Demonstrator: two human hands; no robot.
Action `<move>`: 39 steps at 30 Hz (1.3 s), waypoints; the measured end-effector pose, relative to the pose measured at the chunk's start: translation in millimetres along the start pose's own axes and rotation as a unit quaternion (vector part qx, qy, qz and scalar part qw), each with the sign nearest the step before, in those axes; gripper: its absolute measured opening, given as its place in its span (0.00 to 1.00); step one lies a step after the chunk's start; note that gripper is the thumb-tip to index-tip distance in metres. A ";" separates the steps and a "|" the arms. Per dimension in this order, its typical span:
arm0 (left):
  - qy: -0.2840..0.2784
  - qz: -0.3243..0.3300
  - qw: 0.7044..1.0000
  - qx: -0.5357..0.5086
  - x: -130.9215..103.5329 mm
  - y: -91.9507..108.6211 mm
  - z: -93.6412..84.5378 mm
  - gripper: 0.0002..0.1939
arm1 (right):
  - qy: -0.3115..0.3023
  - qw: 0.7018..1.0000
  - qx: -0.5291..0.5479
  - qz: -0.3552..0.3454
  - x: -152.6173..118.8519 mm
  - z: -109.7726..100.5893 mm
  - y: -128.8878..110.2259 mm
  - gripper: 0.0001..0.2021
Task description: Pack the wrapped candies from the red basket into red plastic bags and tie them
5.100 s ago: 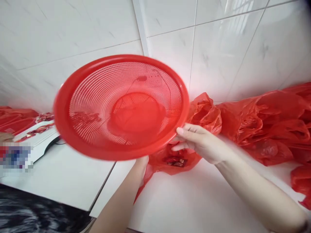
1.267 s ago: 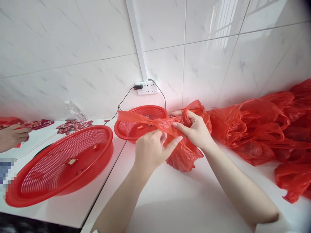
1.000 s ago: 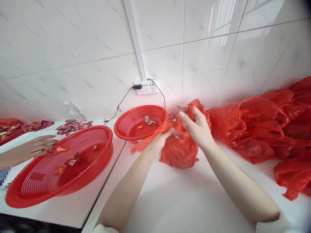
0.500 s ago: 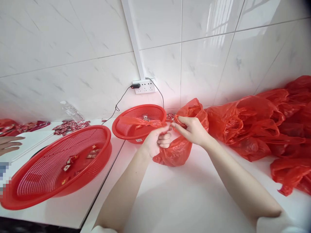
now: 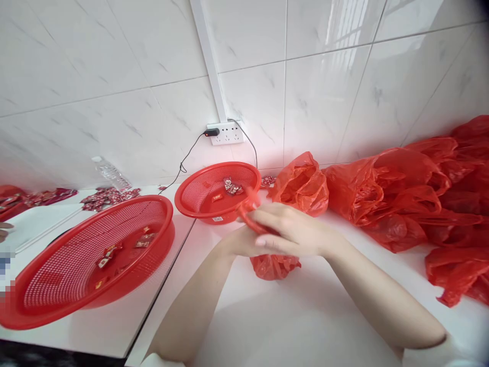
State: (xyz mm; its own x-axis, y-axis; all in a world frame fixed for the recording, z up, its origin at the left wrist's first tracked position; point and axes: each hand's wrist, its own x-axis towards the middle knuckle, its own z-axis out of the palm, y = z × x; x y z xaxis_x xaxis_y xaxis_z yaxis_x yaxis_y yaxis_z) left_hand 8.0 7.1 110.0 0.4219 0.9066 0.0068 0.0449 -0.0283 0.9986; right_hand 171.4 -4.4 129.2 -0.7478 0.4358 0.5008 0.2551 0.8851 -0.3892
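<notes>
My left hand [image 5: 242, 240] is at the top of a small red plastic bag [image 5: 275, 266], its fingers mostly hidden behind my right hand. My right hand [image 5: 288, 228] crosses over it with fingers bent around the twisted red neck of the bag, which sticks up blurred toward the basket. The filled lower part of the bag hangs or rests below both hands, over the white table [image 5: 298, 316]. Just behind my hands is a small red basket [image 5: 217, 219] with a few wrapped pieces in it.
A large red basket [image 5: 153, 265] stands left. Red bags [image 5: 389, 188] pile up at the right, another bag [image 5: 301, 183] near the wall. A bottle [image 5: 110, 173] lies on small packets [image 5: 103, 199]. A power strip [image 5: 225, 133] is on the wall. A co-worker's fingers show far left.
My right hand has moved left and down across my left hand. The bag has turned and sits lower, its neck now wound between my hands. The co-worker's hand has drawn back left.
</notes>
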 end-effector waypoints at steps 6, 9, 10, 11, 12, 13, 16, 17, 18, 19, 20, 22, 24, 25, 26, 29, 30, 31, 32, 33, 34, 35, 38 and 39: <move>-0.165 -0.076 0.983 0.021 7.2 8.8 2.4 0.17 | 0.155 0.972 0.079 0.159 -2.9 0.8 15.1 0.12; -0.156 -0.086 0.983 -0.039 9.6 4.2 -2.2 0.16 | 0.130 0.964 0.166 0.165 -2.4 2.2 17.9 0.10; -0.151 -0.095 0.982 -0.054 10.0 2.8 -3.5 0.16 | 0.120 0.962 0.181 0.163 -2.5 1.7 19.5 0.10; -0.146 -0.108 0.981 -0.068 10.3 1.9 -4.7 0.18 | 0.122 0.962 0.181 0.162 -2.7 0.6 21.9 0.09; -0.140 -0.122 0.979 -0.078 10.5 1.7 -5.9 0.20 | 0.137 0.963 0.166 0.161 -3.1 -1.0 25.1 0.08; -0.131 -0.136 0.978 -0.086 10.9 2.1 -7.2 0.23 | 0.157 0.963 0.143 0.163 -3.8 -3.2 29.1 0.07; -0.088 -0.158 0.974 -0.137 13.7 4.2 -12.8 0.26 | 0.220 0.952 0.084 0.195 -7.6 -11.6 42.8 0.07; -0.080 -0.161 0.969 -0.172 15.4 4.4 -15.2 0.25 | 0.236 0.945 0.075 0.212 -9.3 -14.7 46.6 0.08; -0.078 -0.164 0.960 -0.212 17.3 4.0 -17.7 0.22 | 0.253 0.938 0.071 0.228 -11.2 -18.0 49.3 0.09; -0.083 -0.168 0.950 -0.249 19.4 3.1 -20.0 0.20 | 0.267 0.930 0.072 0.241 -13.0 -21.3 50.7 0.09; -0.091 -0.168 0.941 -0.278 21.2 1.9 -21.9 0.18 | 0.275 0.924 0.080 0.254 -14.7 -24.8 50.7 0.10; -0.098 -0.155 0.935 -0.304 23.8 -0.2 -23.7 0.17 | 0.258 0.917 0.117 0.281 -17.8 -31.9 46.7 0.12; -0.083 -0.120 0.938 -0.313 24.6 -0.6 -22.4 0.18 | 0.193 0.919 0.172 0.297 -20.0 -38.1 40.0 0.13; -0.069 -0.100 0.940 -0.318 24.6 -0.1 -21.0 0.17 | 0.149 0.922 0.196 0.298 -20.7 -40.4 36.7 0.13; -0.056 -0.081 0.941 -0.324 24.5 0.6 -19.4 0.17 | 0.106 0.926 0.210 0.295 -21.1 -41.8 33.9 0.13; -0.032 -0.036 0.946 -0.319 24.7 1.8 -16.1 0.13 | 0.004 0.942 0.173 0.288 -20.9 -41.0 30.2 0.10; -0.031 -0.021 0.953 -0.300 24.7 1.5 -16.0 0.12 | -0.015 0.947 0.141 0.289 -20.5 -39.5 30.3 0.10; -0.036 -0.008 0.961 -0.273 24.4 1.2 -16.3 0.10 | -0.021 0.951 0.105 0.289 -20.1 -37.6 30.7 0.10; -0.048 0.001 0.970 -0.240 23.7 0.9 -16.8 0.09 | -0.012 0.955 0.073 0.288 -19.6 -35.6 31.3 0.10; -0.067 0.006 0.976 -0.205 22.4 0.9 -17.4 0.09 | 0.009 0.958 0.048 0.282 -19.2 -33.5 31.9 0.10; -0.089 0.005 0.981 -0.170 20.6 1.4 -17.9 0.09 | 0.033 0.961 0.033 0.271 -18.8 -31.4 32.6 0.09; -0.111 0.002 0.984 -0.138 18.3 2.4 -18.1 0.10 | 0.050 0.965 0.029 0.256 -18.4 -29.4 33.2 0.10; -0.143 -0.003 0.988 -0.056 10.7 8.0 -16.4 0.11 | 0.016 0.975 0.088 0.202 -16.8 -22.7 35.3 0.28; -0.145 -0.002 0.989 -0.028 8.7 9.9 -15.3 0.10 | -0.007 0.976 0.111 0.188 -16.0 -20.2 36.1 0.32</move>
State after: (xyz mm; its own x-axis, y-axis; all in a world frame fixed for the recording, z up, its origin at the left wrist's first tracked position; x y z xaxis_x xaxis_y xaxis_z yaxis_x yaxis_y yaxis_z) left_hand -1.8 21.1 120.8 0.6647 0.7471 -0.0040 0.0000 0.0053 1.0000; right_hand 205.0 23.9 122.8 -0.6355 0.7194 0.2804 0.3757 0.6054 -0.7016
